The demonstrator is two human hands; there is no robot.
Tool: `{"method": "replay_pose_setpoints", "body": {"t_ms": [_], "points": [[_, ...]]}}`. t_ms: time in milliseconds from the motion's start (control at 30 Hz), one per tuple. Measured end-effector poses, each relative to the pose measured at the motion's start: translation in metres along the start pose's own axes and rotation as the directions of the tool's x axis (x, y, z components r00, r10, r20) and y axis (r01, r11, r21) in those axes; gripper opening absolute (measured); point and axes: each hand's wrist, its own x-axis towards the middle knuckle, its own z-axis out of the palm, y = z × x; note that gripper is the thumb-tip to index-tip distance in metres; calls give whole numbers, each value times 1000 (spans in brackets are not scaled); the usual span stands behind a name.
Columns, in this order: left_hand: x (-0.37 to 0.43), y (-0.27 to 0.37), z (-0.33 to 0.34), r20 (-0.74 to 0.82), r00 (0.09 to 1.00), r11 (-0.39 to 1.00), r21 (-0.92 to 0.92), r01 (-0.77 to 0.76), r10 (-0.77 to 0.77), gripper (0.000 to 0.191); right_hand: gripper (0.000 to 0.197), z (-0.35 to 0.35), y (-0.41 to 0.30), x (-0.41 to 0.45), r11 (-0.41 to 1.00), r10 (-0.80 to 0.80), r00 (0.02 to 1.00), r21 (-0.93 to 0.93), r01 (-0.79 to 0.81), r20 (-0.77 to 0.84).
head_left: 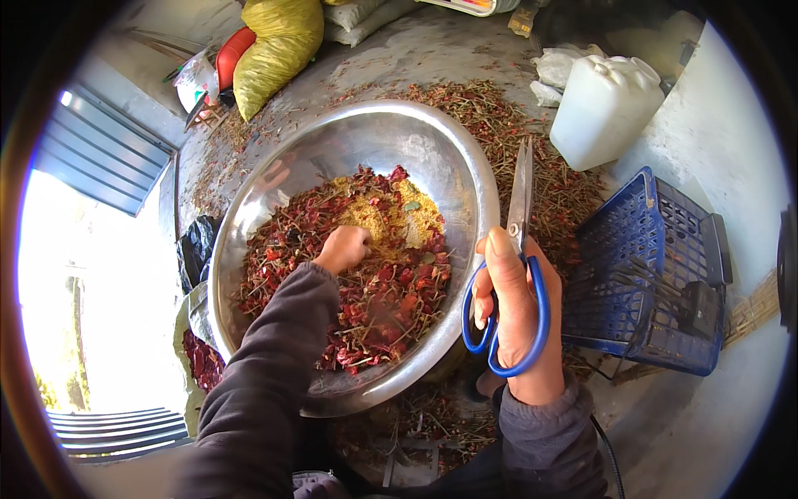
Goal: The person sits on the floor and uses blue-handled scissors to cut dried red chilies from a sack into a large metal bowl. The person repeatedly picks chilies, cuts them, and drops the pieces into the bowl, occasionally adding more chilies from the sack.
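A large metal basin (399,118) stands before me, tilted in view. In it lie dried red chili pieces with stems (374,318) and a heap of yellow seeds (368,212). My left hand (345,248) reaches down into the basin at the edge of the seeds, its fingers curled and partly hidden, so I cannot see whether they hold anything. Over the basin's right rim my right hand (517,312) grips scissors with blue handles (541,312). Their metal blades point up and away from me and look nearly closed.
Stems and chili bits (548,187) cover the floor behind and right of the basin. A blue plastic crate (623,249) and a white plastic jug (605,112) stand at right. Yellow sack (280,50) at upper left; an opened sack of red chilies (201,362) touches the basin's left side.
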Motion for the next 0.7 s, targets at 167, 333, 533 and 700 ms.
{"method": "replay_pose_setpoints", "body": {"t_ms": [167,333,533,700], "points": [[-87,-12,-46,-87,982,982,96,-161,169,31,46,8,4,-6,999,27,998,-29,-25,48],[-153,-17,-83,-325,925,981,-51,189,-196,30,45,13,10,-3,999,18,998,-30,-17,56],[-174,15,-92,0,932,301,-946,117,-362,15,47,17,16,1,995,14,997,-98,-6,82],[-180,33,-92,-31,943,169,-985,27,-331,15,48,22,22,1,987,24,985,-163,4,170]]}}
